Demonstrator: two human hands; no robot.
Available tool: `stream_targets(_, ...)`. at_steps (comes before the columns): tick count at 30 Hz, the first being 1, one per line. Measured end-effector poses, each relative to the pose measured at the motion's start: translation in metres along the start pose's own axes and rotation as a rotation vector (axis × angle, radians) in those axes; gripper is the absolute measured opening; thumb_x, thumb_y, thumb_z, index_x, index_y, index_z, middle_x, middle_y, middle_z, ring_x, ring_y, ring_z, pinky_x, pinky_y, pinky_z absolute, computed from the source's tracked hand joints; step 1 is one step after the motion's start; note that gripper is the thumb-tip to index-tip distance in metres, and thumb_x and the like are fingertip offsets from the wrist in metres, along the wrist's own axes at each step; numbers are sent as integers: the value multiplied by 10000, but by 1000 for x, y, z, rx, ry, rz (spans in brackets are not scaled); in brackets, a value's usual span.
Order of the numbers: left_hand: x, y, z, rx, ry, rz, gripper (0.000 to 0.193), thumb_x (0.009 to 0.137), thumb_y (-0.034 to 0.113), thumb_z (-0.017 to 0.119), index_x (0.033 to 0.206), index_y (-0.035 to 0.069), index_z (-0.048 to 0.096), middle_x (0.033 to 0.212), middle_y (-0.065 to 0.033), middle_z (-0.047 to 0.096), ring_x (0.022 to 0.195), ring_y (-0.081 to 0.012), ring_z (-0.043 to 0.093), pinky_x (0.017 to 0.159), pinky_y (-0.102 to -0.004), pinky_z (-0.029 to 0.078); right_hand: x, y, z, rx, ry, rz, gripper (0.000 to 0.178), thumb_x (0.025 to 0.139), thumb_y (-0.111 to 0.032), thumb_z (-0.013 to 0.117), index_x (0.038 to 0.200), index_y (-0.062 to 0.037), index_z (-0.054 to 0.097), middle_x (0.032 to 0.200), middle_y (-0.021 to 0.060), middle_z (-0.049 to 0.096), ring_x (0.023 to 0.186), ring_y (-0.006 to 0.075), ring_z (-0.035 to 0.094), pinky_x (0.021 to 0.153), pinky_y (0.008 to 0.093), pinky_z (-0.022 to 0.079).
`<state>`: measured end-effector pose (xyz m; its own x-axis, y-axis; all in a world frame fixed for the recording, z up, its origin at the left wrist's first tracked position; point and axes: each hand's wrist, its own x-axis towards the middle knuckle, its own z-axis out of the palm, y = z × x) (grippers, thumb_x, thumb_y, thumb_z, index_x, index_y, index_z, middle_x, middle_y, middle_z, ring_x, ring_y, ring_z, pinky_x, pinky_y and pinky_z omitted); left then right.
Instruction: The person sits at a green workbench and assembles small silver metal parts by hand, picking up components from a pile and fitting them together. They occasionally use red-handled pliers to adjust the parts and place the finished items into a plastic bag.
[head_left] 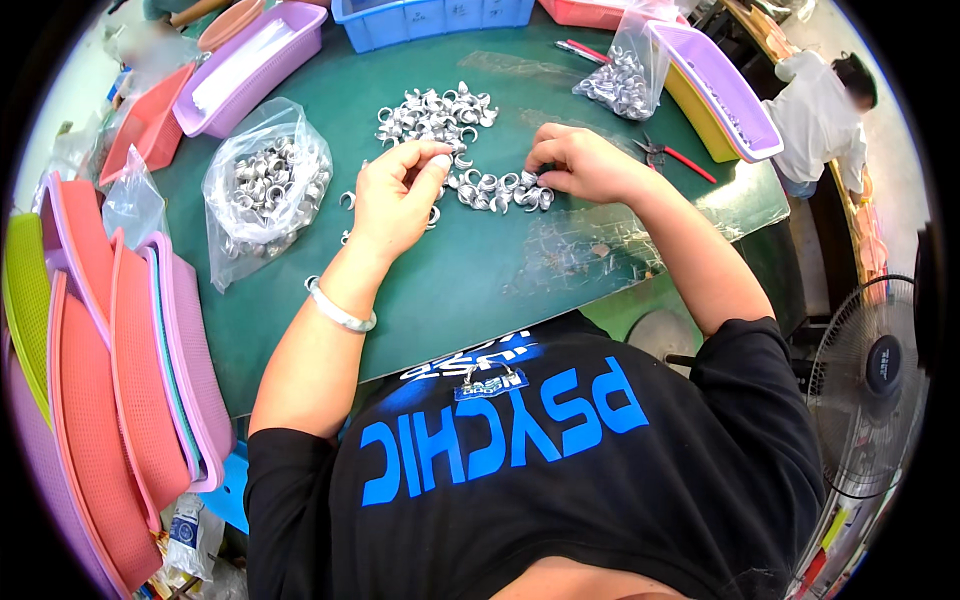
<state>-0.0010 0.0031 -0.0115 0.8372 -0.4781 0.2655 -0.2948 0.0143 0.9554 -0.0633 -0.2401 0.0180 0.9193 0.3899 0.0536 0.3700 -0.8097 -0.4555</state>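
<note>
Small silver open rings, curved metal pieces, lie on the green tabletop (440, 300). A loose heap of rings (430, 112) sits farther off, and a short row of rings (500, 190) runs between my hands. My left hand (400, 190) is at the left of the row, thumb and forefinger pinched; whatever lies between them is too small to tell. A few single rings lie around its palm. My right hand (585, 165) has its fingers curled at the right end of the row. Its fingertips touch something small and dark, partly hidden.
An open clear bag of rings (268, 190) stands at left, another bag (622, 80) at far right. Red-handled pliers (680, 160) lie right of my right hand. Baskets (150, 370) are stacked at left; a purple basket (715, 85) and a fan (865, 385) stand at right.
</note>
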Motion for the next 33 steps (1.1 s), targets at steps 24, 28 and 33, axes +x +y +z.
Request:
stream_targets(24,-2,11,-3,-400,-39,-138,170,839,95,569,985,16,605,810,-13,585,664,-68,529,590,-201,438,63,-47,21,1161,229,-3,355,814,-52,578,1157,-19,491,1044,60,580,942,115,545,790,250,437)
stream_targets(28,0,15,-7,-443,-34,-174,159,842,119,575,960,19,609,776,-19,597,651,-77,542,579,-215,437,70,-50,32,1228,321,-89,326,823,-28,570,1139,13,503,1038,91,578,934,150,563,834,278,448)
stream_targets(33,-1,11,-5,-436,-47,-204,135,847,137,577,916,28,617,754,-12,596,637,-77,542,561,-210,430,67,-48,38,1195,328,-98,313,821,-11,562,1128,17,512,1024,87,583,907,140,569,801,271,467)
